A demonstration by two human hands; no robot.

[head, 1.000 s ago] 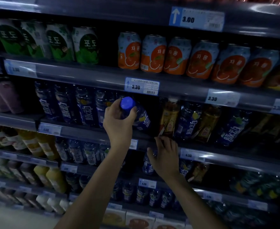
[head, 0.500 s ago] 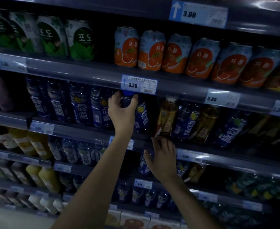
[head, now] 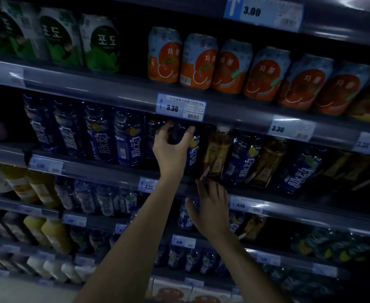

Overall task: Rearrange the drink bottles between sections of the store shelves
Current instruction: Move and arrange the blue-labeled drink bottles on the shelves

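Note:
A blue drink bottle (head: 194, 154) stands upright on the dim middle shelf (head: 105, 171), at the right end of a row of matching blue bottles (head: 101, 138). My left hand (head: 171, 147) is wrapped around its upper part, and its cap is hidden under the shelf above. Right of it stands an amber tea bottle (head: 218, 154), then more blue bottles (head: 243, 158) and amber ones (head: 267, 165) mixed together. My right hand (head: 210, 206) hovers open at the shelf's front edge below the amber bottle, holding nothing.
Orange cans (head: 201, 62) and green cans (head: 101, 44) fill the shelf above, with a 3.30 price tag (head: 180, 107) just over my left hand. Lower shelves hold yellow juice bottles (head: 55, 232) and small blue bottles (head: 186, 221).
My left hand has pushed the blue bottle from in front of the shelf back into the row and stood it upright. My right hand has stayed by the shelf edge.

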